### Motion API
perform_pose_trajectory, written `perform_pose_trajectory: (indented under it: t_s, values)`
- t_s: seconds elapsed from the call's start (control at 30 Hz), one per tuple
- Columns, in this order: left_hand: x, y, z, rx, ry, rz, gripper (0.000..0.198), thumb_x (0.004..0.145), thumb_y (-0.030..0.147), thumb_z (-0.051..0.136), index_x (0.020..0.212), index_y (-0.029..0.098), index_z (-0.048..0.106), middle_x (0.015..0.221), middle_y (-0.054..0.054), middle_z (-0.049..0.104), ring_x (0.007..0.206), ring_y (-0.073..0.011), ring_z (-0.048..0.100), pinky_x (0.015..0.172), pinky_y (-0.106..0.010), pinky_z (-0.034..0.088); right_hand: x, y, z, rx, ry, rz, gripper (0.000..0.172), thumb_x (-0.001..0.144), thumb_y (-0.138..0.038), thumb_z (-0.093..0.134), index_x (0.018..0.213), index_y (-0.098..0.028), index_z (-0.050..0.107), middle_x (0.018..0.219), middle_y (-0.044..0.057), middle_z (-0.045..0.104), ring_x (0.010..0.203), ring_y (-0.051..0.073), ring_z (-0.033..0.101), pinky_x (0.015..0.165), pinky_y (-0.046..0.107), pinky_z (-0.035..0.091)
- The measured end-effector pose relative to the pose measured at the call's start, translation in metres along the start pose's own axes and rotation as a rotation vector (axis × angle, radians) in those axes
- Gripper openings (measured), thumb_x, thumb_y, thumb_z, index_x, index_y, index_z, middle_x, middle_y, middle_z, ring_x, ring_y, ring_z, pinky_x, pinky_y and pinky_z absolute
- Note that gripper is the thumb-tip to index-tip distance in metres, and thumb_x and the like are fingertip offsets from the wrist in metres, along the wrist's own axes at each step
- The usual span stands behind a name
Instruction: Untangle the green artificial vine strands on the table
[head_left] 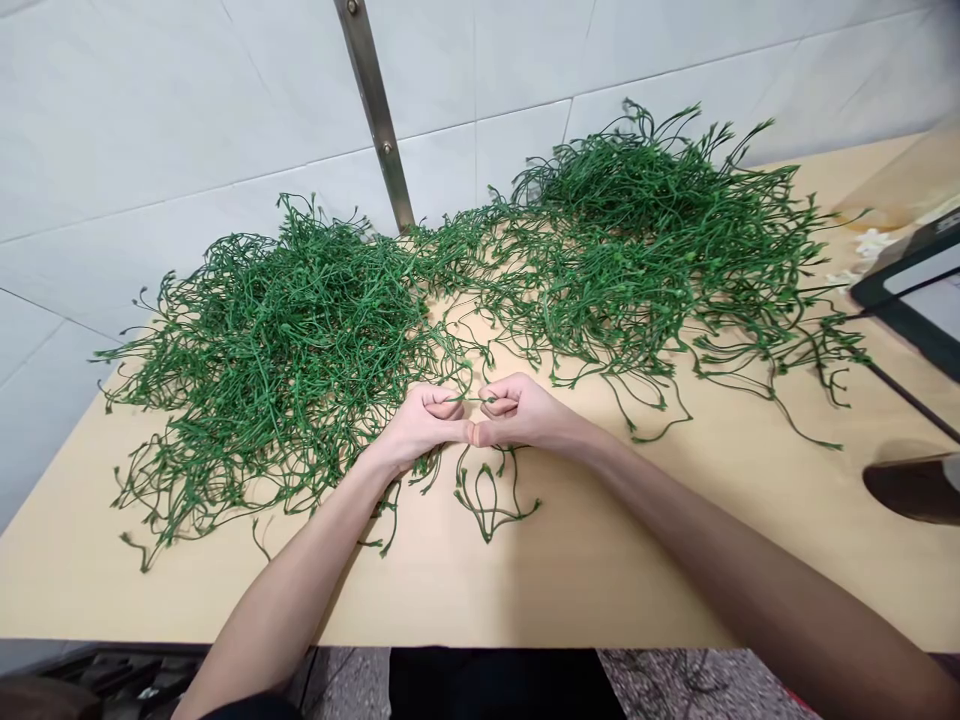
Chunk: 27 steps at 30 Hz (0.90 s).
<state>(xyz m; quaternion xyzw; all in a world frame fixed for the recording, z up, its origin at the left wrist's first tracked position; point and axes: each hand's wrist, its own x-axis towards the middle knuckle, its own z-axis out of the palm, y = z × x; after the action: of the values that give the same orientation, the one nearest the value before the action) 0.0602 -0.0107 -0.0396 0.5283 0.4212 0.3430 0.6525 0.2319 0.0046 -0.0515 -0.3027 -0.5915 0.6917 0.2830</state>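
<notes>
My left hand (431, 422) and my right hand (514, 412) meet thumb to thumb over the middle of the table. Both are closed, fingers curled in, and a thin green artificial stem (471, 400) stretches between them. More green strands hang below the hands, joined into a small branching piece (487, 505) against the tabletop. Close to my left hand lies a tangled heap of green artificial stems (300, 340) with small forked tips. Another heap of the same stems (637, 240) spreads beyond my right hand. The ends inside my fingers are hidden.
The pale wooden table (600, 580) stands against a tiled wall (225, 110) with a metal strip (379, 120). At the right edge are a dark-framed object (919, 290), small white pieces (874, 242) and a dark brown rounded object (911, 488).
</notes>
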Motion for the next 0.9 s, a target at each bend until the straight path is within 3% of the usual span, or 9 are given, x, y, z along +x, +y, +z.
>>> perform_pose_trajectory:
  t_s: [0.17, 0.47, 0.63, 0.7, 0.77, 0.9]
  values:
    - [0.000, -0.004, 0.000, -0.004, 0.080, 0.028, 0.080, 0.045, 0.038, 0.089, 0.051, 0.019, 0.012, 0.052, 0.009, 0.011, 0.051, -0.0020, 0.009, 0.049, -0.022, 0.005, 0.001, 0.002, 0.005, 0.006, 0.120, -0.037, 0.077, 0.046, -0.053, 0.088, 0.051, -0.022, 0.017, 0.051, -0.011, 0.014, 0.049, 0.003, 0.013, 0.044, 0.021, 0.009]
    - [0.000, -0.002, 0.004, -0.012, 0.125, 0.007, 0.077, 0.045, 0.038, 0.089, 0.050, 0.019, 0.014, 0.050, 0.009, 0.014, 0.049, -0.0015, 0.012, 0.047, -0.020, 0.008, -0.001, 0.006, 0.010, -0.007, 0.215, -0.114, 0.080, 0.045, -0.060, 0.085, 0.049, -0.022, 0.015, 0.050, -0.009, 0.014, 0.049, 0.004, 0.012, 0.045, 0.023, 0.008]
    - [0.001, 0.003, -0.001, -0.028, 0.310, 0.081, 0.080, 0.044, 0.037, 0.090, 0.049, 0.018, 0.012, 0.048, 0.010, 0.013, 0.047, -0.0016, 0.012, 0.046, -0.020, 0.012, -0.001, 0.013, 0.006, 0.015, 0.422, -0.219, 0.080, 0.049, -0.051, 0.088, 0.049, -0.023, 0.013, 0.048, -0.011, 0.013, 0.048, 0.003, 0.012, 0.044, 0.024, 0.013]
    - [0.002, 0.003, -0.002, -0.052, 0.280, 0.095, 0.081, 0.044, 0.038, 0.090, 0.049, 0.018, 0.012, 0.048, 0.010, 0.014, 0.047, -0.0018, 0.014, 0.046, -0.020, 0.014, 0.000, 0.012, 0.004, 0.036, 0.392, -0.214, 0.080, 0.046, -0.046, 0.090, 0.050, -0.023, 0.014, 0.048, -0.011, 0.015, 0.047, 0.003, 0.013, 0.043, 0.023, 0.017]
    - [0.003, 0.002, -0.002, -0.101, 0.198, 0.094, 0.075, 0.048, 0.043, 0.089, 0.050, 0.018, 0.018, 0.049, 0.010, 0.020, 0.047, -0.0023, 0.018, 0.046, -0.020, 0.015, 0.000, 0.009, 0.003, 0.032, 0.316, -0.203, 0.072, 0.048, -0.047, 0.089, 0.049, -0.022, 0.021, 0.047, -0.011, 0.021, 0.046, 0.003, 0.017, 0.043, 0.023, 0.017]
    - [0.003, 0.005, -0.001, -0.254, 0.123, 0.077, 0.053, 0.066, 0.052, 0.078, 0.058, 0.017, 0.039, 0.051, 0.007, 0.033, 0.047, -0.0045, 0.031, 0.047, -0.019, 0.026, -0.002, 0.001, 0.001, -0.004, 0.281, -0.208, 0.041, 0.072, -0.052, 0.072, 0.062, -0.018, 0.052, 0.052, -0.006, 0.041, 0.047, 0.007, 0.034, 0.044, 0.024, 0.025]
